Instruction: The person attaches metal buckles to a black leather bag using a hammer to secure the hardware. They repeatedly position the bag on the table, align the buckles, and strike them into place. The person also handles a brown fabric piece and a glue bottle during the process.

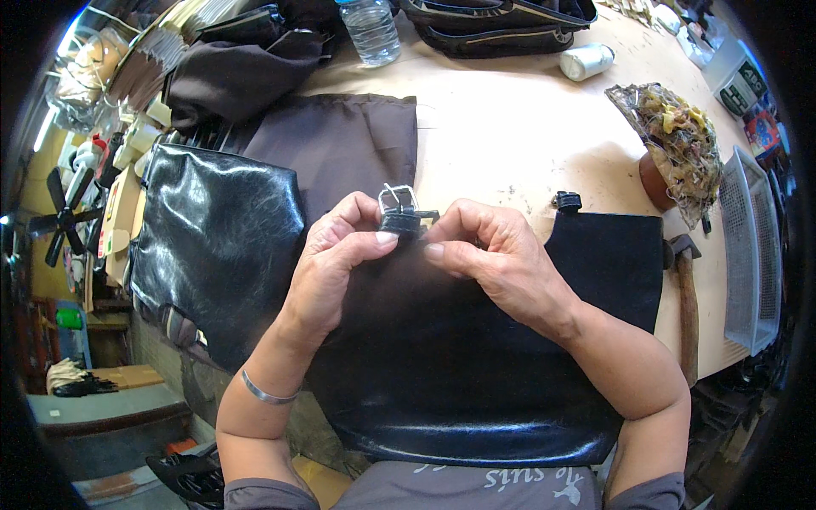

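A short black leather strap (401, 224) with a silver buckle (397, 199) at its top is held up in the middle of the view. My left hand (327, 263) pinches it between thumb and fingers from the left, just under the buckle. From the right, the thumb and finger of my right hand (506, 259) are closed on the strap's other side, where a small pale edge shows. Below both hands a large black leather panel (476, 357) spreads across the table edge and my lap. A second buckle tab (567, 202) sits at this panel's upper right corner.
Another glossy black panel (217, 225) and brown cloth (348, 144) lie to the left. On the right are a hammer (688, 314), a grey plastic basket (752, 255) and a brown pot (654, 180) with a scrap-filled bag. A water bottle (371, 36) and black bag (501, 30) stand behind.
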Demonstrator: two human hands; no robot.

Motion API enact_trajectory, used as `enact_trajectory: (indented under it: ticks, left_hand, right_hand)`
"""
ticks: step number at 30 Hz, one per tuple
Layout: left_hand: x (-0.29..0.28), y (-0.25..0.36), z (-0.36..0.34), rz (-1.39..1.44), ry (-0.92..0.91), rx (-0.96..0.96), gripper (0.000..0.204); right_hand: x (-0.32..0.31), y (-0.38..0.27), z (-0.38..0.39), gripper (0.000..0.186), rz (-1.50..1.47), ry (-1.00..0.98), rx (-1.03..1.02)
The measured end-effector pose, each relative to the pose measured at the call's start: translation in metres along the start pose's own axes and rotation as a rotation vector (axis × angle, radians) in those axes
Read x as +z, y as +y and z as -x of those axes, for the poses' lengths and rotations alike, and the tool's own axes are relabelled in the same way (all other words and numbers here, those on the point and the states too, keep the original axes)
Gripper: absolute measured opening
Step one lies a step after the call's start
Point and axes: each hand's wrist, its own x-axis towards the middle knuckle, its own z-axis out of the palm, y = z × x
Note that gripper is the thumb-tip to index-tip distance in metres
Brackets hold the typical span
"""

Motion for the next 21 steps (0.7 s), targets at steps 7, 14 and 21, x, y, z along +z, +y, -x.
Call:
enact_trajectory:
  ticks: [7, 14, 21]
  left_hand:
    - [0.0010, 0.0008, 0.0017, 0.001, -0.015, 0.032, 0.009]
    - [-0.0014, -0.0015, -0.0003, 0.014, -0.007, 0.015, 0.009]
    - [-0.0035, -0.0075, 0.0020, 0.029, -0.009, 0.054, 0.012]
  right_hand:
    - [0.0016, -0.0043, 0.0019, 0.008, 0.037, -0.004, -0.014]
    - [0.0018, -0.0029, 0.0005, 0.007, -0.022, -0.038, 0.033]
    - [0.0021, -0.0026, -0.0006, 0.009, 0.053, 0.008, -0.048]
